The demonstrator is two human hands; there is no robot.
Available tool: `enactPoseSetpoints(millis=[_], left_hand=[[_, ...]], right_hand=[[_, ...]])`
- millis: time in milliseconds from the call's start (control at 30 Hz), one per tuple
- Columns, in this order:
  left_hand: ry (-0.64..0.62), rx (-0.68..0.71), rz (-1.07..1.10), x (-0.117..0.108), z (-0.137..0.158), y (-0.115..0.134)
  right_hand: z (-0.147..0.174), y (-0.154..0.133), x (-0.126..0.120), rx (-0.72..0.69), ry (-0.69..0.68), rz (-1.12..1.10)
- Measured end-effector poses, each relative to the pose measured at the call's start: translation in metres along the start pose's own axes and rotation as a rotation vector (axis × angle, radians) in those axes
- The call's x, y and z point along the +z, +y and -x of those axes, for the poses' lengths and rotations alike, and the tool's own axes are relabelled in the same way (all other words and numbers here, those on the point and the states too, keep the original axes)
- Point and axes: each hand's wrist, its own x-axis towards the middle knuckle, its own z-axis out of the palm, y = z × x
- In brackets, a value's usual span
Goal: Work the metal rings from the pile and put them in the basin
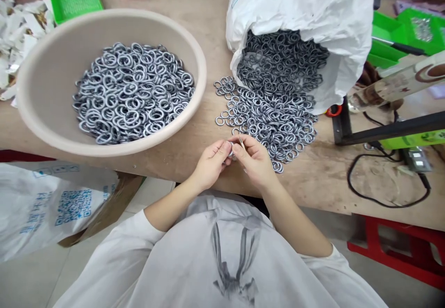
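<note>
Near the table's front edge my two hands meet. My left hand is closed, pinching a grey ring between thumb and fingers. Close against it, my right hand is closed round a thin, pale, pointed tool whose kind I cannot make out; its fingertips are at the ring. Just beyond my right hand lies a loose heap of grey rings, spilling from the mouth of a white sack. To the left stands a wide beige basin with many more such rings inside.
A green tray of small clear pieces sits back left, beside a pile of white scraps. On the right are a black metal frame, a black cable and green bins. A red stool stands below the table.
</note>
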Motion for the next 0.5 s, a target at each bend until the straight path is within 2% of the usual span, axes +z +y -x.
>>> enactPoseSetpoints(millis=[133,267,367,500], left_hand=[[-0.036,-0.034,0.000,0.004,0.001,0.002],[0.003,-0.053,0.004,0.008,0.002,0.003],[0.012,-0.071,0.010,0.011,0.001,0.002],[-0.008,-0.087,0.024,0.013,0.000,0.000]], right_hand=[[0.003,-0.004,-0.019,-0.154,0.066,0.286],[0.015,-0.010,-0.025,-0.356,-0.002,0.698],[0.021,-0.013,-0.024,-0.424,-0.025,0.807],[0.024,-0.014,-0.024,-0.445,-0.032,0.845]])
